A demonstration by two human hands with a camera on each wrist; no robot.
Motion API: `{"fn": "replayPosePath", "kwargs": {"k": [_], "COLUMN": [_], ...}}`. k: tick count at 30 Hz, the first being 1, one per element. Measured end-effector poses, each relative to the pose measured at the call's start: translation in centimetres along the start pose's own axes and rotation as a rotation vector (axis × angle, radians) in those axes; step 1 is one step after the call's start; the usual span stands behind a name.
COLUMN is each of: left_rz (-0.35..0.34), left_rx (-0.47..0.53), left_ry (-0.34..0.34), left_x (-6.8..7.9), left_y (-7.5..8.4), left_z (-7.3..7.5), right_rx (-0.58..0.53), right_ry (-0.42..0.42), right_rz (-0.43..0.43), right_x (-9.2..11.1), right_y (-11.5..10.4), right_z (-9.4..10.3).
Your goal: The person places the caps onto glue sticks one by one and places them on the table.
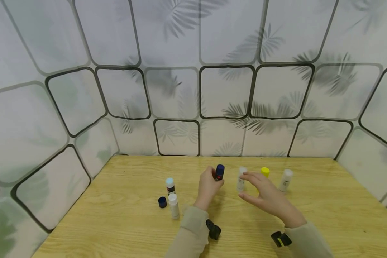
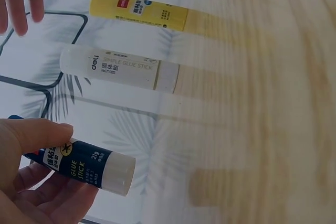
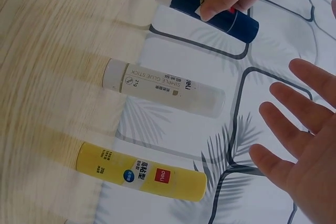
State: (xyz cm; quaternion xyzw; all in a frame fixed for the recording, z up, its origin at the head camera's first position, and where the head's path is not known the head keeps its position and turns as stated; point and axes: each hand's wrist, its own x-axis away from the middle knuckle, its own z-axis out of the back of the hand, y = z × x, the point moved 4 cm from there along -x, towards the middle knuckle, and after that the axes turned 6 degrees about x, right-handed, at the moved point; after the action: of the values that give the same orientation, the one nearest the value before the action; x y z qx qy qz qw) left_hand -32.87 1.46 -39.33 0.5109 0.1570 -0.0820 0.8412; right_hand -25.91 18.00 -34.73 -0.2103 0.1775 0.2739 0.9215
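Observation:
My left hand (image 1: 209, 186) grips a dark blue glue stick (image 2: 86, 163) between thumb and fingers. The stick is capped and upright, its white base a little above the table in the left wrist view. My right hand (image 1: 266, 195) has its fingers spread, close to a white glue stick (image 3: 165, 88). That white stick stands upright, and in the right wrist view a gap shows between it and the fingers. Behind the right hand stands a yellow glue stick (image 3: 142, 171), partly covered in the head view. Further right is another white glue stick (image 1: 286, 180).
On the left of the wooden table (image 1: 132, 229) stand a glue stick with a light blue top (image 1: 170, 184) and a white glue stick (image 1: 173, 206). Beside them lies a dark blue cap (image 1: 162, 202). A patterned curtain (image 1: 177, 136) borders the table's back and sides.

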Motion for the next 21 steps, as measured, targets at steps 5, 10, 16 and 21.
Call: {"fn": "replayPosePath", "kwargs": {"k": [5,10,16,21], "left_rz": [0.031,0.085,0.12,0.103], "left_rx": [0.045,0.116,0.162,0.142], "left_ry": [-0.026,-0.045,-0.056,-0.047], "left_x": [-0.1,-0.2,-0.2,-0.2], "left_y": [-0.6,-1.1,-1.5,-1.6], "left_z": [-0.2,-0.2,-0.4,-0.3], "right_rx": [0.011,0.017,0.021,0.022], "right_ry": [-0.002,0.001,-0.01,-0.018], "right_rz": [0.003,0.008,-0.001,0.001], "right_x": [0.0,0.0,0.0,0.0], "right_y": [0.0,0.0,-0.1,0.0], "right_z": [-0.1,-0.2,-0.3,-0.3]}}
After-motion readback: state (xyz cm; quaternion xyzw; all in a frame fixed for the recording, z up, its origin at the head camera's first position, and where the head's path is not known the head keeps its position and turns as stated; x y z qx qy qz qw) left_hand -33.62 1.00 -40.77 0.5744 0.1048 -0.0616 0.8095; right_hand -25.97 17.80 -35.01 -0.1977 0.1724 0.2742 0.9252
